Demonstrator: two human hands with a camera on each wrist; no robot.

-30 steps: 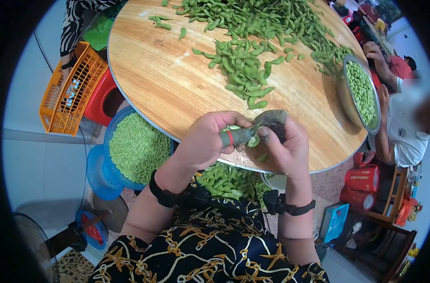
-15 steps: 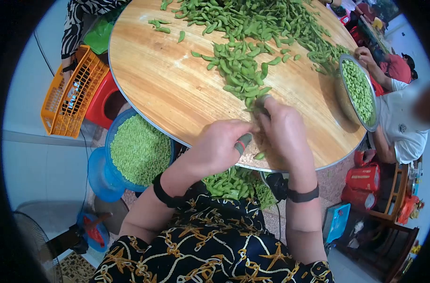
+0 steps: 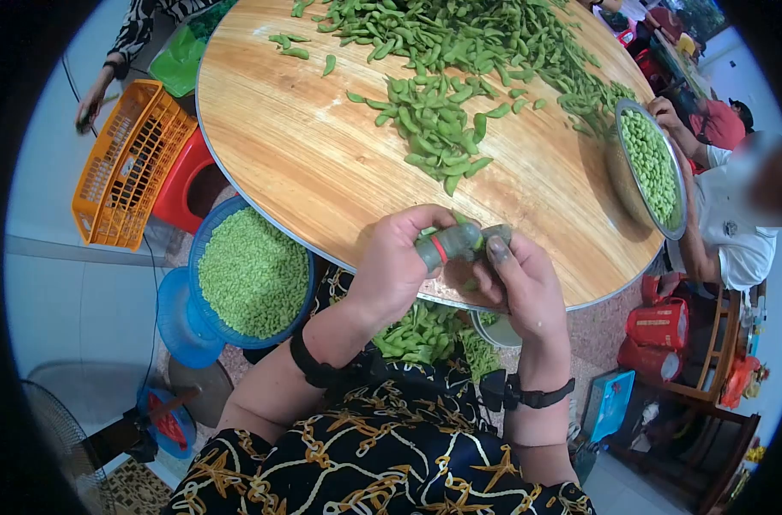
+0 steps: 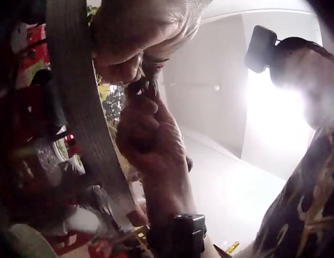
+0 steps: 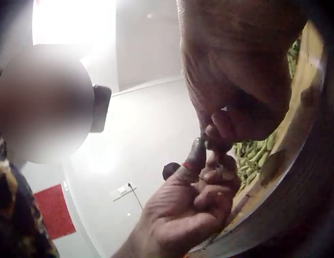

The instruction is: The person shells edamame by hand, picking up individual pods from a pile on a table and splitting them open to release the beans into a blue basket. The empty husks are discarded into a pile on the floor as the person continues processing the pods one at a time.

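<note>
Over the near edge of the round wooden table (image 3: 322,163), both hands meet at a green pod (image 3: 478,244). The left hand (image 3: 395,262) pinches it, its thumb in a dark cover with a red band. From the other side the right hand (image 3: 528,279) grips the pod's end between thumb and a covered finger. In the right wrist view the left hand (image 5: 188,209) touches fingertips with the right hand (image 5: 237,80); the pod is mostly hidden there. A heap of pods (image 3: 434,129) lies just beyond the hands.
A blue basket of shelled beans (image 3: 253,275) stands left, below the table edge. A metal bowl of beans (image 3: 652,167) sits at the table's right rim. More pods (image 3: 421,333) lie beneath the near edge. An orange crate (image 3: 133,163) stands upper left.
The right hand has come back from the pod heap toward the body and meets the left hand at a pod. At upper left, another person's arm has moved out of the orange crate.
</note>
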